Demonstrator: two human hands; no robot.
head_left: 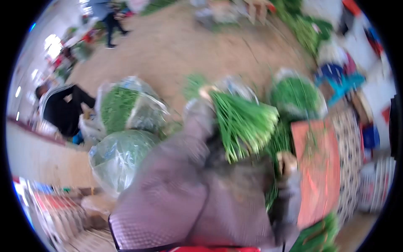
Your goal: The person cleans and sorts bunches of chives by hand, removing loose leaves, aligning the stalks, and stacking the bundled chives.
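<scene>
My left hand (pixel 207 92) is closed round the narrow leafy end of a bundle of long green stalks (pixel 243 122). The bundle fans out to the right over my lap, its pale cut ends at the lower right. Lower on the right, my right hand (pixel 286 163) has its fingers curled beside loose green stalks (pixel 280 138), near the edge of a red-orange board (pixel 317 172). Motion blur hides whether the right fingers hold anything. A few thin stalks lie on the board.
Plastic bags of greens (pixel 119 107) and a tied clear bag (pixel 121 157) stand at the left; another open bag (pixel 296 94) stands beyond the bundle. A person in black (pixel 63 107) sits at the far left, and another person (pixel 107 21) stands on the brown floor (pixel 168 46).
</scene>
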